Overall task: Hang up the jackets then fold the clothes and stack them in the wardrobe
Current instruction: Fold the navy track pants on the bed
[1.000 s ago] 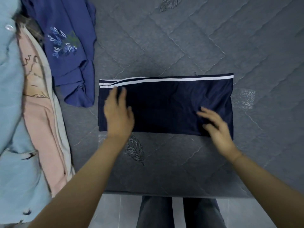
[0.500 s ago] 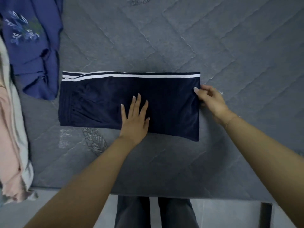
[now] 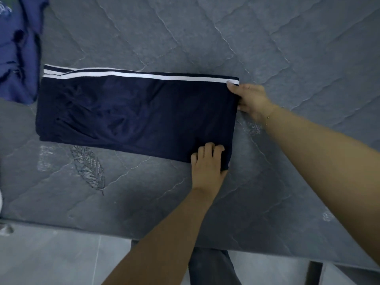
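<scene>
- Navy trousers (image 3: 131, 114), folded into a long band with white side stripes, flat on the grey quilted mattress (image 3: 267, 38).
- Right hand (image 3: 251, 100) pinching the trousers' far right corner.
- Left hand (image 3: 208, 163) at the trousers' near right corner, fingers curled into the cloth.
- Blue garment (image 3: 18, 58) just left of the trousers.

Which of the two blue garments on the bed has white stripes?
The folded dark navy garment held by both hands, white stripes along its far edge. The lighter blue embroidered top at far left has none.
</scene>
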Tool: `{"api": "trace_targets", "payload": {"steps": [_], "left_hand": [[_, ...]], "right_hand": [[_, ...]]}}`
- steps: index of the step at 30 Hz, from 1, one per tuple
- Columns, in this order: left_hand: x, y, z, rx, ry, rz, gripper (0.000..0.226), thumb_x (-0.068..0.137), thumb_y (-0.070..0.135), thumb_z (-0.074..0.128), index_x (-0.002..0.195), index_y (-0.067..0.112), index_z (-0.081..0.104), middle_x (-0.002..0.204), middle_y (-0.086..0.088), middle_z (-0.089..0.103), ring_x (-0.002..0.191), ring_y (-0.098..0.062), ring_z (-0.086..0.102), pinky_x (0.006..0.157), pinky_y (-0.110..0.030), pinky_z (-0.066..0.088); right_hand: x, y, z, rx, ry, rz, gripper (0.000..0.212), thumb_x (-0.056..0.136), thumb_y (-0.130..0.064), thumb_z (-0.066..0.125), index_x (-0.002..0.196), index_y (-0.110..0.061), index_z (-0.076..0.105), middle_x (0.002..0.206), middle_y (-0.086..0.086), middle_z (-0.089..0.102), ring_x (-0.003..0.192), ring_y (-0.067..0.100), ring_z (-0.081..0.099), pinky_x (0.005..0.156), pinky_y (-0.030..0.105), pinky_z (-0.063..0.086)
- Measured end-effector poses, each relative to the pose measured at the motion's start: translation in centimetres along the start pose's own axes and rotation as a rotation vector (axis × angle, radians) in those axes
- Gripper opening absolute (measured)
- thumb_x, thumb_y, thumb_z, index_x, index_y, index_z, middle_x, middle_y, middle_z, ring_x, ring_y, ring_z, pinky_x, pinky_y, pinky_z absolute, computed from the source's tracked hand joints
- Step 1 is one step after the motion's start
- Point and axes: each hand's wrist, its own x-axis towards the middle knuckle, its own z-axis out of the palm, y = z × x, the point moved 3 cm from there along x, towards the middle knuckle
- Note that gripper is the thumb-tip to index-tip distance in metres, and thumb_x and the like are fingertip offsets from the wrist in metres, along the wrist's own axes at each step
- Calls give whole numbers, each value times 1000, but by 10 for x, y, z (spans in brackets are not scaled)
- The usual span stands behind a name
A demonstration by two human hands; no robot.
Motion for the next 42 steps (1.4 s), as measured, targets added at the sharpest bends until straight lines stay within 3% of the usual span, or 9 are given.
{"api": "trace_targets", "payload": {"steps": [3,9,13,17,20,28,34,38,42], "left_hand": [[-2,-7,-13,-227,39,-41,26,89,22,66,113,13,63,110,-4,60,99,-19,54,91,-35,44],[-23,-24,-76,-783,27,-188,15,94,26,63,107,18,66,97,16,63,89,4,58,76,-9,46],[-35,-52,-133,-1162,-23,-226,11,92,23,67,91,34,69,84,19,67,79,3,62,72,-12,49],[-43,-106,-185,-1381,9,-325,2,89,26,69,87,26,70,89,6,69,88,-11,62,85,-30,53],[-53,-159,-215,-1411,97,-432,8,87,30,67,91,24,71,97,1,71,97,-16,66,91,-32,53],[-51,-304,-242,-1188,269,-648,18,100,20,54,115,14,61,111,-2,67,104,-18,64,95,-40,53],[-27,-366,-233,-717,355,-585,21,95,31,59,92,11,60,117,6,39,110,-10,37,102,-27,36],[-15,-383,-228,-719,336,-490,24,90,36,66,82,17,53,121,18,43,111,1,42,91,-12,37],[-7,-377,-226,-845,258,-414,17,98,31,55,85,22,50,86,17,58,78,5,53,67,-14,41]], "right_hand": [[-4,3,-1,-96,9,-16,26,89,-35,71,79,-15,56,103,11,67,85,20,63,61,29,57],[-25,-25,7,52,-194,17,24,94,-18,54,117,-15,55,93,2,63,66,13,62,59,23,54],[-55,-81,45,-23,-341,-111,21,93,-12,46,111,-14,55,81,-1,65,64,13,62,64,26,56],[-83,-135,110,-282,-406,-234,15,93,-16,58,104,-7,64,83,9,66,65,18,66,61,26,56],[-94,-162,179,-460,-404,-271,32,90,-23,67,110,1,63,79,12,65,64,16,69,64,27,56],[-71,-160,359,-578,-307,-299,36,89,-27,72,63,-13,49,47,2,59,54,14,64,52,22,50],[-29,-132,427,-616,-242,-243,37,89,-26,71,62,-14,49,41,-2,57,49,12,61,54,24,49],[-17,-119,437,-587,-221,-216,33,89,-25,71,67,-14,50,39,-3,57,47,11,61,56,25,50],[-29,-129,420,-506,-258,-222,29,87,-25,72,70,-12,53,42,-1,58,49,13,63,53,23,49]]}}
